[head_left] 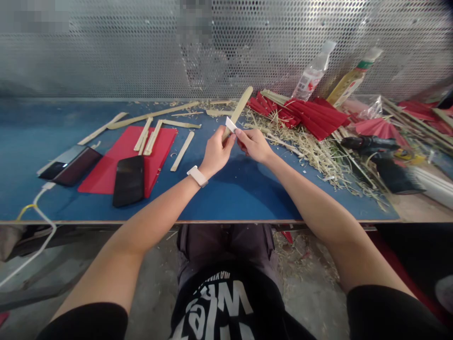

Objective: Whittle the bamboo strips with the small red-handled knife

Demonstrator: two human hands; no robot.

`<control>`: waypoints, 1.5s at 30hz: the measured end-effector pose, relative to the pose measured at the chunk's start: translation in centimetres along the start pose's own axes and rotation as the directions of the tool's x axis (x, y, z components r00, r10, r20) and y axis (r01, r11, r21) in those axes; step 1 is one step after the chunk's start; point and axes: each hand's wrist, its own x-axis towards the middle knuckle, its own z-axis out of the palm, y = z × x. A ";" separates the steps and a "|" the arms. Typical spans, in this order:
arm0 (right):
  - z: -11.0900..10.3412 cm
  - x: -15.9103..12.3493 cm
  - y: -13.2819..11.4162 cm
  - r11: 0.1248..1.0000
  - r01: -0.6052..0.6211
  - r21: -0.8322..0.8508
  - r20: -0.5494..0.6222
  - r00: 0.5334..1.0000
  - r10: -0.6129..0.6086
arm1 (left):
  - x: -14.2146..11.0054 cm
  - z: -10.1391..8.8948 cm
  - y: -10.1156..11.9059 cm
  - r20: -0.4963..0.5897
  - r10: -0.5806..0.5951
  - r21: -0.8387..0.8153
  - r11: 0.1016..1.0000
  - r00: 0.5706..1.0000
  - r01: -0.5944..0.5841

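Note:
My left hand (217, 147) is closed around the lower end of a pale bamboo strip (241, 105). The strip has a rounded tip and slants up and away toward the back of the table. Pinched in my right hand (255, 143) is a small flat white piece (231, 124), lying across the strip just above my left fingers. Its kind is not clear from here. Both hands meet over the blue tabletop (237, 189). A shorter bamboo strip (182, 151) lies to the left of my left hand. To the right of my right hand spreads a pile of bamboo shavings (318, 158).
On the left are a red folder (106, 165), a black phone (129, 180), bundled strips (153, 137) and a dark device (76, 165) with a white cable. Red folded fans (314, 114), two bottles (314, 73) and a power drill (371, 144) crowd the right. Perforated metal (134, 56) stands behind.

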 end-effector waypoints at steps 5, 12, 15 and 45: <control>-1.7 0.0 0.0 0.995 0.068 -0.070 0.119 0.991 -0.059 | -0.2 0.5 -0.5 0.109 0.037 -0.043 0.999 0.993 -0.032; -1.6 0.0 -0.1 0.999 0.025 -0.022 0.133 0.991 -0.022 | -0.3 0.6 -0.7 0.114 0.065 -0.049 0.997 0.991 -0.060; -1.2 0.0 0.0 0.999 0.017 0.034 0.113 0.993 -0.021 | -0.4 0.5 -0.4 0.088 0.044 -0.032 0.999 0.995 -0.041; 2.2 -0.1 0.1 0.976 -0.060 0.210 -0.014 0.998 0.064 | 0.0 0.0 0.3 -0.142 -0.023 0.102 0.994 0.990 0.037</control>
